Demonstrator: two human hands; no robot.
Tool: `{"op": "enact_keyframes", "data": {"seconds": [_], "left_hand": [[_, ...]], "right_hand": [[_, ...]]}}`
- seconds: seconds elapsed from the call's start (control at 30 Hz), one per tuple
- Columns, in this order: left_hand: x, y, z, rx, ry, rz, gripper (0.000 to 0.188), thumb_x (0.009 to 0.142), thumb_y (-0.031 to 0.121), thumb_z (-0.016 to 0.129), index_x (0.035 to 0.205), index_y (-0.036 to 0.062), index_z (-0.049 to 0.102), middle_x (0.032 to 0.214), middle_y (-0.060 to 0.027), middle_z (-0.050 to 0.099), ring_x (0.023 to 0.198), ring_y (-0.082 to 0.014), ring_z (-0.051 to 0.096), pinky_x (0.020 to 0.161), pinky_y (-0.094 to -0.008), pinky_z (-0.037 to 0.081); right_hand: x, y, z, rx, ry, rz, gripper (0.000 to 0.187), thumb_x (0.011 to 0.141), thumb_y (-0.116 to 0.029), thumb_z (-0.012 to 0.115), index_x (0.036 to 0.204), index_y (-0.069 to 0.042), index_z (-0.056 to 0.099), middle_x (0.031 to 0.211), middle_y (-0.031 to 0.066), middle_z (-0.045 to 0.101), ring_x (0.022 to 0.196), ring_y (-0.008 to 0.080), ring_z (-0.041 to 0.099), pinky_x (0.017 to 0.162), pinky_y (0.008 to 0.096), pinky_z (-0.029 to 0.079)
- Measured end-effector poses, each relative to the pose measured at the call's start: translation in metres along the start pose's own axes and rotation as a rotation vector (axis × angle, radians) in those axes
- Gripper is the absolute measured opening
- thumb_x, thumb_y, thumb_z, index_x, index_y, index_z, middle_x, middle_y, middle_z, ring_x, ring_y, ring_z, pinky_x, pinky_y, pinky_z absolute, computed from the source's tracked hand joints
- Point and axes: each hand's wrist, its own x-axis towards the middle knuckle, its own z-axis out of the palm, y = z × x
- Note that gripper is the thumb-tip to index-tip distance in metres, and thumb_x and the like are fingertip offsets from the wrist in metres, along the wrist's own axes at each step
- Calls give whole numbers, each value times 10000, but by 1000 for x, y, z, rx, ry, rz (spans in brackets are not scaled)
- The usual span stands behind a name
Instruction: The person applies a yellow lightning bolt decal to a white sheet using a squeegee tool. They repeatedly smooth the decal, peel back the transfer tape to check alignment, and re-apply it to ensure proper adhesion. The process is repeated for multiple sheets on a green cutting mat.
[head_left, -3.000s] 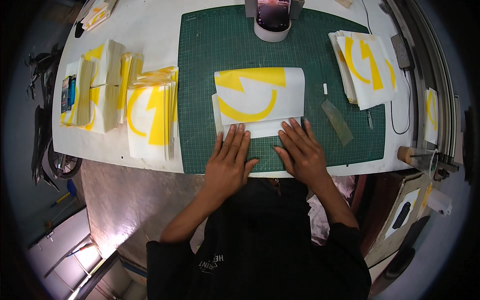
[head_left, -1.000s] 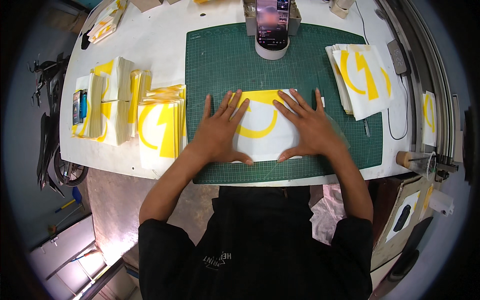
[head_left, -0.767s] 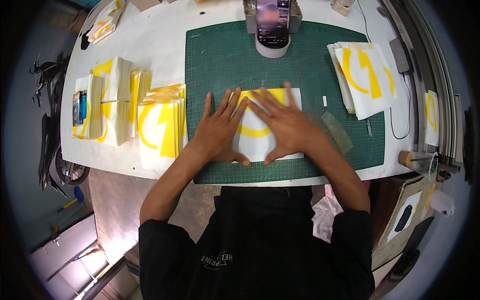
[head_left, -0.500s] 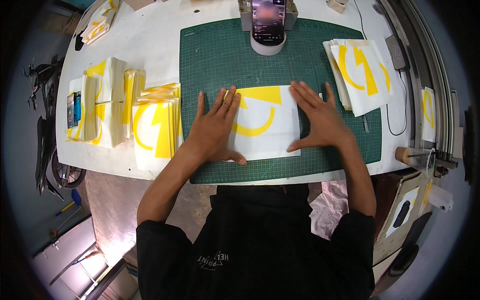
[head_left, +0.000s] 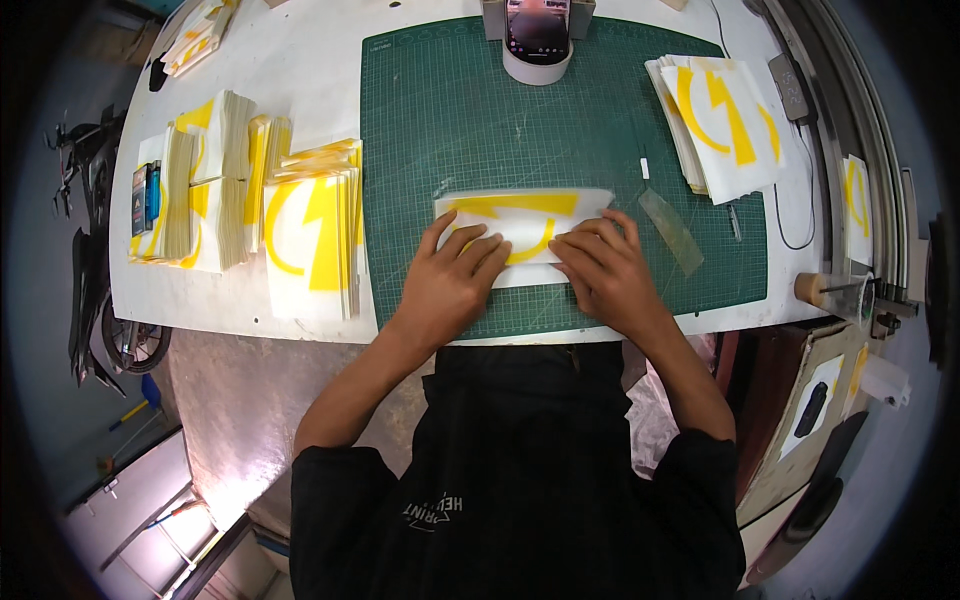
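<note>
My fingers cover both near corners of the sheet (head_left: 526,222) and part of its yellow arc. The sheet's far edge is blurred, so I cannot tell whether it lies flat on the mat (head_left: 450,120) or is lifted. The phone (head_left: 537,30) at the mat's far edge is cut off at the top.

The sheet is on the near half of the mat, under and just beyond my fingertips, reaching from my left hand (head_left: 455,280) to my right hand (head_left: 612,270). Both hands have bent fingers, lightly spaced, with their tips on it; I cannot tell whether either pinches it, as my thumbs are hard to make out.

Its long axis runs side to side, roughly along the mat's near edge. The yellow band lies toward the mat's far side, and a plain white strip toward its near edge.
</note>
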Motion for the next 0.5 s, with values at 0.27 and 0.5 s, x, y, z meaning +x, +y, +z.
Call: {"op": "enact_keyframes", "data": {"seconds": [0.27,0.5], "left_hand": [[-34,31,17,-8,23,-60,468,902,119,773,1331,-40,672,1394,-241,662,1356,-392,614,1139,-497,508],[-45,41,17,-57,-34,-96,565,920,189,790,1386,-81,621,1488,-270,593,1429,-413,551,1173,-511,476]], "right_hand": [[-26,-21,15,-41,72,-46,343,928,-136,766,1219,38,710,1356,182,686,1361,346,612,1135,514,505],[-40,-26,21,3,45,-2,441,959,-215,772,1298,49,672,1465,194,624,1435,369,550,1204,541,447]]}}
